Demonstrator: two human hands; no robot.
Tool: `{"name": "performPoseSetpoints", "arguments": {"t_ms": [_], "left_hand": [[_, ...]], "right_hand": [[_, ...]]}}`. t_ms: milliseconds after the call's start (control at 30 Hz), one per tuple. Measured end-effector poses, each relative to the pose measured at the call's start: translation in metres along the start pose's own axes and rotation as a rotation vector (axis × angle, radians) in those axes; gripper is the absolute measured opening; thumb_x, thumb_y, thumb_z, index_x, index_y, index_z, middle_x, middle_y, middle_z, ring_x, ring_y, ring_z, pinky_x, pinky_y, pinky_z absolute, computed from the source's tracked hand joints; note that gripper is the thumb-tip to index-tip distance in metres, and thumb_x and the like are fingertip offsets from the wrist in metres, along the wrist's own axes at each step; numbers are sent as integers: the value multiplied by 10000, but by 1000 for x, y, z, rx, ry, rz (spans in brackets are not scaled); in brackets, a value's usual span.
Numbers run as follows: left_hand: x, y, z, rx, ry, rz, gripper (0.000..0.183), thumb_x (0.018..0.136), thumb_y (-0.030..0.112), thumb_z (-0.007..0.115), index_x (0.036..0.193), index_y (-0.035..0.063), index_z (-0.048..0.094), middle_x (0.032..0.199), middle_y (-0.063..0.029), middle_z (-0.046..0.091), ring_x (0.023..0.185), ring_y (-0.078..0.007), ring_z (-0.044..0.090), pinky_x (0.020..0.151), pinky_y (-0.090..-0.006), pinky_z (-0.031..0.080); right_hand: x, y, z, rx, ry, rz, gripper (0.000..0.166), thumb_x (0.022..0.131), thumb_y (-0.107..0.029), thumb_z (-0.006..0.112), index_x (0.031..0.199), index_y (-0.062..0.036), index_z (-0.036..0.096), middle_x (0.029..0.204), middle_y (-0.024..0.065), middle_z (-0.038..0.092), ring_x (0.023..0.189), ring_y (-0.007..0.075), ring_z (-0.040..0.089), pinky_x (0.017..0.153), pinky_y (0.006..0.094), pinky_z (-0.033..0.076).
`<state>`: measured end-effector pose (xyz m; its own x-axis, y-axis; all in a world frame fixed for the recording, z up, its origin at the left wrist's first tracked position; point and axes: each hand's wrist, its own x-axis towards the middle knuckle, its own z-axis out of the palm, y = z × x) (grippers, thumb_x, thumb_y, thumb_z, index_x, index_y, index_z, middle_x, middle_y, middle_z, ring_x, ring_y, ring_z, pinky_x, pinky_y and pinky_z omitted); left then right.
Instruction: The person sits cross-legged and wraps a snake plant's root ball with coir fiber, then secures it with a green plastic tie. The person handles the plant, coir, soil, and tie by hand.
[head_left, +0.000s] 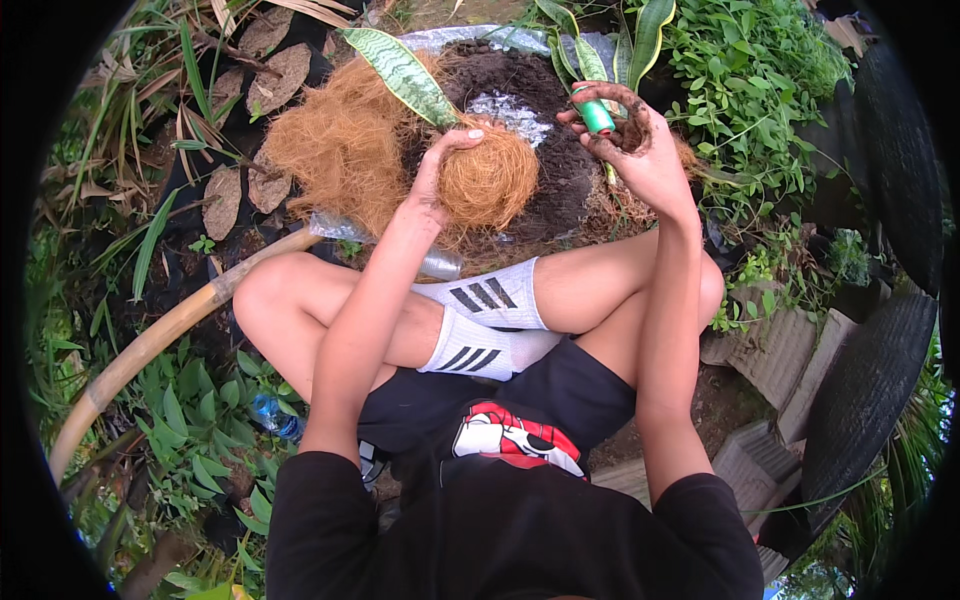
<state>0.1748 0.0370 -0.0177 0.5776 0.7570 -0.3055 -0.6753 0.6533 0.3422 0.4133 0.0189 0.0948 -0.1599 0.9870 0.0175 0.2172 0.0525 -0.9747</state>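
Observation:
My left hand (442, 169) holds a round ball of brown coconut fibre (491, 180); its thumb lies on top and the other fingers are mostly hidden. A variegated snake plant leaf (401, 75) rises from the ball's upper left side. My right hand (626, 135), smeared with soil, grips a spool of green thread (594, 112) between thumb and fingers, to the right of the ball. Behind both hands lies dark soil (555, 180) on plastic sheeting. Loose coconut fibre (337, 142) is heaped to the left of the ball.
More snake plants (645, 45) stand behind my right hand. Clear plastic cups (441, 264) lie near my crossed legs. A bamboo pole (157, 337) curves along the left, with a blue plastic bottle (274, 416) among leaves. Broken roof tiles (780, 352) and black tyres (862, 390) are at right.

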Motion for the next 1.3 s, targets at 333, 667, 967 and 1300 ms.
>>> {"name": "performPoseSetpoints", "arguments": {"t_ms": [333, 667, 967, 1300], "left_hand": [[-2, -1, 8, -32, 86, 19, 375, 821, 189, 673, 1142, 14, 589, 1139, -156, 648, 1072, -297, 662, 973, -453, 555], [-1, -1, 5, -37, 60, 19, 356, 822, 174, 667, 1146, 53, 584, 1139, -132, 649, 1103, -297, 646, 989, -476, 542], [-2, -4, 8, 35, 85, 25, 347, 820, 214, 657, 1141, 105, 585, 1115, -97, 622, 1095, -290, 626, 986, -502, 526], [1, -8, 5, 33, 107, -18, 343, 826, 198, 675, 1122, 43, 597, 1122, -126, 649, 1082, -284, 655, 974, -459, 552]], "right_hand": [[-8, -9, -17, 166, 132, 6, 136, 1002, -22, 565, 1124, -9, 508, 1288, 219, 610, 1056, 280, 693, 852, 365, 605], [-28, -27, -47, 92, 296, 80, 107, 1029, -98, 547, 1027, -1, 502, 1333, 223, 598, 1019, 297, 712, 812, 354, 622], [-87, 4, -104, -235, 408, 226, 144, 876, -34, 751, 989, 44, 706, 1143, 129, 722, 1023, 161, 678, 888, 320, 562], [-65, -19, -71, -152, 356, 311, 240, 843, -65, 798, 1033, 46, 703, 824, 87, 732, 707, 132, 707, 603, 232, 532]]}}
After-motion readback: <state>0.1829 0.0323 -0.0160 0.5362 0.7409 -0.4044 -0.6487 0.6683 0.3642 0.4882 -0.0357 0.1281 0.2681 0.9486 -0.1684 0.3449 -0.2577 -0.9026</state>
